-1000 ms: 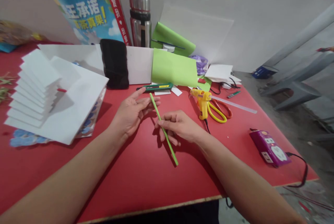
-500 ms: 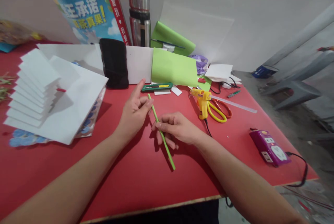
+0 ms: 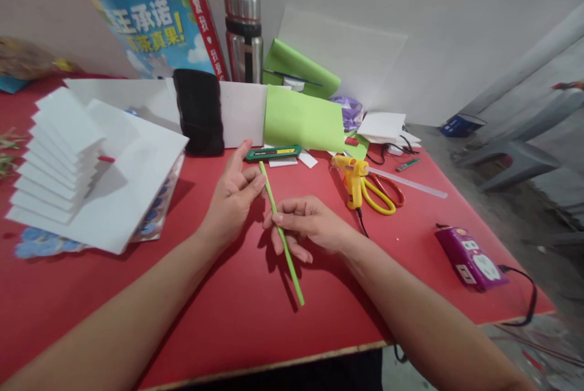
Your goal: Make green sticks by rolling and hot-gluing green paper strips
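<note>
A thin light-green stick [image 3: 288,255] slants over the red table [image 3: 219,324], its lower end toward the front edge. My right hand [image 3: 305,225] pinches it near its middle between thumb and forefinger, with the other fingers loosely curled beneath. Close to the stick's upper end is my left hand [image 3: 237,196], thumb and a bent finger together beside it and the forefinger stretched out. Whether the left fingertips touch the stick is hard to tell. Just beyond the left forefinger lies a green cutter knife [image 3: 274,152].
White sheets [image 3: 132,166] lie at the left, with a black case [image 3: 199,112] behind. Green paper [image 3: 304,118] and a steel flask [image 3: 244,38] are at the back. On the right are a yellow glue gun [image 3: 353,181], scissors [image 3: 381,196] and a purple power strip [image 3: 472,258].
The stick has tilted slightly, its lower end shifting a little toward the front edge. My left fingertips have moved slightly away from the stick's upper part. My right hand keeps its pinch.
</note>
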The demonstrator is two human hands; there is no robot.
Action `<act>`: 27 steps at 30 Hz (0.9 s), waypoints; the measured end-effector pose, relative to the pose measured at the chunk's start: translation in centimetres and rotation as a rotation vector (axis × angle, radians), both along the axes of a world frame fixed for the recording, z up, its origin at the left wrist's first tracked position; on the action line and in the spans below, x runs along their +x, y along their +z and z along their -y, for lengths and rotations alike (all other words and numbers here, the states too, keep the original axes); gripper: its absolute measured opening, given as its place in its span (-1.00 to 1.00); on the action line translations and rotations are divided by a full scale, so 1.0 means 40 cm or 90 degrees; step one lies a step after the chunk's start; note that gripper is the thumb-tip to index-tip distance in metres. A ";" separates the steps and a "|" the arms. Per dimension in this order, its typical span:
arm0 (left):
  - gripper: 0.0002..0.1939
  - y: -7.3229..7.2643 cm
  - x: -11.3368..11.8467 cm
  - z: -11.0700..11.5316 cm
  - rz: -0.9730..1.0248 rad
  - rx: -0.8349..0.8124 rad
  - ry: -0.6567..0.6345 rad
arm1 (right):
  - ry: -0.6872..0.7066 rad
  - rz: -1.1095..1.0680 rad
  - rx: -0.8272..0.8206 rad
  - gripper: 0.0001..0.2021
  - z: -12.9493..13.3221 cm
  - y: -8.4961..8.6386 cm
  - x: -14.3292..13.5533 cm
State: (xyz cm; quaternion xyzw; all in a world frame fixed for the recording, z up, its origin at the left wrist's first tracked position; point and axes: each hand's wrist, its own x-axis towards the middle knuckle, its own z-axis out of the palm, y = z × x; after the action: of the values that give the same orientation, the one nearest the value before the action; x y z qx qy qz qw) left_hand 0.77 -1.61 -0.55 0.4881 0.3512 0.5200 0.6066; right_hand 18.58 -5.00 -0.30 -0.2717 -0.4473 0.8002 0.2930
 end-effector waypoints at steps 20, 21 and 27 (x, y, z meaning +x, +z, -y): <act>0.07 0.006 0.007 0.016 0.030 0.008 -0.080 | -0.023 0.016 0.033 -0.65 -0.002 -0.005 0.001; 0.06 0.006 0.005 0.016 0.030 0.004 -0.072 | -0.021 0.015 0.032 -0.66 -0.002 -0.004 0.002; -0.07 0.015 0.001 0.017 -0.018 -0.013 -0.017 | 0.004 0.014 0.012 -0.64 0.000 -0.001 -0.001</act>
State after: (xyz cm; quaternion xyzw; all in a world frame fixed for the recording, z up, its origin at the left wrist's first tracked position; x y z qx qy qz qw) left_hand 0.83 -2.28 0.03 0.4938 0.3588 0.5013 0.6133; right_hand 18.53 -5.00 -0.35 -0.2761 -0.4591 0.7937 0.2881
